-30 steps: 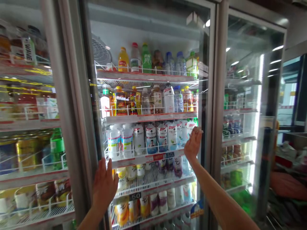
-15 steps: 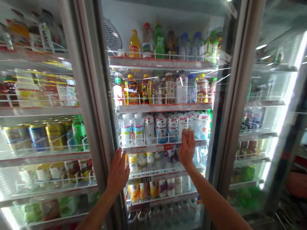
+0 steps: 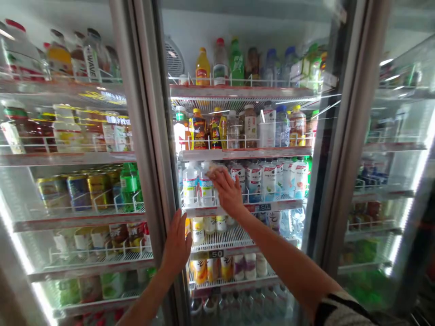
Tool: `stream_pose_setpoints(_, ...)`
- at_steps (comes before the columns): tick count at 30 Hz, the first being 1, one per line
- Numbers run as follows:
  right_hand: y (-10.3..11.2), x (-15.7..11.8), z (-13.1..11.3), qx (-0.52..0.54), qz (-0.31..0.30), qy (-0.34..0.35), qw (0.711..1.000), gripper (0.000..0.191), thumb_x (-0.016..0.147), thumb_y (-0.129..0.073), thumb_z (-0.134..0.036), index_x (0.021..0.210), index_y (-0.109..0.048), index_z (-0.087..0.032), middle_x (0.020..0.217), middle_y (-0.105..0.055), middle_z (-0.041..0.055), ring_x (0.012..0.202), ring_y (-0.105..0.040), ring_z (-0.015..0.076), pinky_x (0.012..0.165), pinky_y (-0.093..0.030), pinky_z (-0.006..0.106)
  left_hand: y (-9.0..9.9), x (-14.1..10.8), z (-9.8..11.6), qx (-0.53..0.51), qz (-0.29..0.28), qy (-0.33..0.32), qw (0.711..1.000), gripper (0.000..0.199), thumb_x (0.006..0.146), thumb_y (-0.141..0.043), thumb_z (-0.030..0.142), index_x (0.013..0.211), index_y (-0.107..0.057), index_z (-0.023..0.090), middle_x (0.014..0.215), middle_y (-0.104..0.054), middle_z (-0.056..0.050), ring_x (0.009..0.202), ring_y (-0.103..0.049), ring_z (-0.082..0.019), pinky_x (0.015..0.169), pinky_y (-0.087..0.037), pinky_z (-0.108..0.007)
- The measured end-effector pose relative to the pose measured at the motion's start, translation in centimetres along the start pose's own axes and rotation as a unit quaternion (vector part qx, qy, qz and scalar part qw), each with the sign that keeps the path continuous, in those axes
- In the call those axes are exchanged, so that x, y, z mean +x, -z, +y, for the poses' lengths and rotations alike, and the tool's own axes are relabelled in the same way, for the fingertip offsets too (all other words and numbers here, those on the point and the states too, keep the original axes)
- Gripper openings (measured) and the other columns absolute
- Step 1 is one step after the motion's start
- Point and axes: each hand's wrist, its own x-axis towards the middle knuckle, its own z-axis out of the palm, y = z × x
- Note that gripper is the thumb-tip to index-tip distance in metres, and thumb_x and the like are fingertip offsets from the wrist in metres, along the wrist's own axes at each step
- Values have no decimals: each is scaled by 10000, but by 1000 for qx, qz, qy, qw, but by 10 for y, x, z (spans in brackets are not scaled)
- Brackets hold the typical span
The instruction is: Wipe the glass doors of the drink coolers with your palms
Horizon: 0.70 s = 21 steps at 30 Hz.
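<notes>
Pale crumpled wad is pinned against the glass door by the right hand — fingers extended, slightly bent and close together, with the wad under the fingertips, probably so pressure is spread and contact isn't lost. Whether it's cloth or paper can't be told. It's seen in front of the clear bottles on the third shelf down; these are behind the glass, so none is gripped. The left hand is open, fingers loosely spread, placed lower down by the metal door frame — nothing seen held, likely braced there for balance or to steady the door. Firm palm contact can't be confirmed. Bottles are stood upright behind the wire rail, presumably so they're held back from the shelf edge.
</notes>
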Motion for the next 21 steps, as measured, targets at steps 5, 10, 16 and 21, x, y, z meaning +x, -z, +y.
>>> stream_pose_setpoints(5,7,-62,-18,27,-88,89,992,519,874,-424,-113,1378,-420,-239,1470,-392,13,1425,-154,193,1159,-101,459,1,17,11,-11,2,-10,1000,654,876,-383,180,1462,-94,208,1524,-221,-149,1404,-222,-247,1093,-340,-475)
stream_pose_setpoints(10,28,-122,37,27,-125,124,984,544,851,-448,-98,1352,-445,-309,1408,-480,-18,1377,-290,150,1147,-187,404,-5,25,17,25,-21,-22,999,662,860,-399,167,1460,-126,216,1531,-210,-137,1412,-193,-252,1115,-280,-493)
stream_pose_setpoints(16,53,-80,127,-100,62,-244,963,584,859,-357,-82,1428,-345,-214,1516,-284,104,1434,-122,250,1106,-203,532,-16,52,44,25,1,-55,998,637,844,-399,147,1447,-197,180,1538,-181,-134,1421,-151,-249,1137,-230,-478)
stream_pose_setpoints(21,57,-176,113,-94,-8,-148,984,646,846,-324,-22,1457,-272,-226,1510,-300,88,1437,-100,231,1092,-287,463,-29,53,61,37,27,-110,993,669,831,-411,129,1455,-181,195,1539,-185,-113,1424,-133,-231,1154,-187,-448)
